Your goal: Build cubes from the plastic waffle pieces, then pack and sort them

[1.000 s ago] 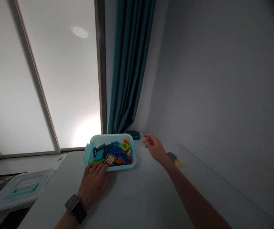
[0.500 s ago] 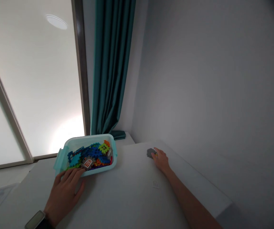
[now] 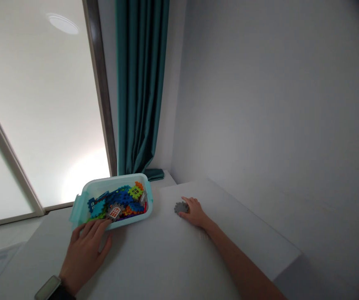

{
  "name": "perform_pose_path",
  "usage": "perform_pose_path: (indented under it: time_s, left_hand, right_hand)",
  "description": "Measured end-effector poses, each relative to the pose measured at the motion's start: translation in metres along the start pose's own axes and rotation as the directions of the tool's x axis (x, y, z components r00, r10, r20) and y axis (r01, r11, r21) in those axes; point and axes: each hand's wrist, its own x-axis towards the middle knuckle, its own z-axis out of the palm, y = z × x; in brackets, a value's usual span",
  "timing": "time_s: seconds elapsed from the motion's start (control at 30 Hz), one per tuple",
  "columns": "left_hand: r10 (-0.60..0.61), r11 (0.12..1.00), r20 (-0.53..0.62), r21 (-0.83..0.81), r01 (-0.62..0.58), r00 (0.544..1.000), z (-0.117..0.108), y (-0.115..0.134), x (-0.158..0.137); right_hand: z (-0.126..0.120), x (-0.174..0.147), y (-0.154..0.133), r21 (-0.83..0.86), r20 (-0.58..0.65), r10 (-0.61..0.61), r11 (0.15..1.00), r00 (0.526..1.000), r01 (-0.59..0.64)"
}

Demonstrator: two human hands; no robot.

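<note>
A light teal plastic box (image 3: 149,208) full of colourful interlocking pieces stands at the left of the table. My left hand (image 3: 84,250), with a watch on the wrist, hooks its fingers over the near rim; the thumb stays outside. Just beyond those fingertips lies a grey piece with an orange window pattern (image 3: 114,212). Over on the right, my right hand (image 3: 195,213) grips a grey gear-shaped piece (image 3: 181,208) between thumb and fingers, at or just above the tabletop. Its right edge is hidden by the fingers.
The white table (image 3: 160,258) ends at a wall (image 3: 260,125) on the right. Behind the box hangs a green curtain (image 3: 140,91) beside a frosted glass panel (image 3: 41,104). A clear tray (image 3: 1,260) with a teal item sits at the lower left.
My right hand has moved left toward the box, carrying the grey gear-shaped piece. My left hand keeps its place on the rim. The view has shifted slightly.
</note>
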Motion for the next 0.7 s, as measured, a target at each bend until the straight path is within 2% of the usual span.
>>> perform_pose_path:
  time_s: [0.17, 0.47, 0.57, 0.7]
  left_hand:
    - [-0.005, 1.0, 0.002, -0.012, 0.005, 1.0, 0.001, 0.0, 0.0]
    - [-0.007, 1.0, 0.0, -0.025, 0.007, 1.0, -0.001, 0.0, -0.001]
    - [-0.012, 1.0, 0.01, -0.023, 0.012, 1.0, 0.0, 0.0, -0.001]
    - [-0.026, 0.999, 0.018, -0.036, 0.027, 1.0, 0.001, 0.0, -0.002]
  right_hand:
    - [0.001, 0.0, -0.009, 0.142, -0.012, -0.013, 0.99, 1.0, 0.015]
    - [-0.01, 0.002, -0.006, 0.405, -0.019, 0.052, 0.913, 0.998, -0.04]
    - [-0.026, -0.004, 0.002, 0.422, -0.001, 0.051, 0.905, 0.999, -0.046]
    - [-0.04, -0.014, 0.01, 0.333, 0.07, 0.024, 0.942, 0.997, -0.046]
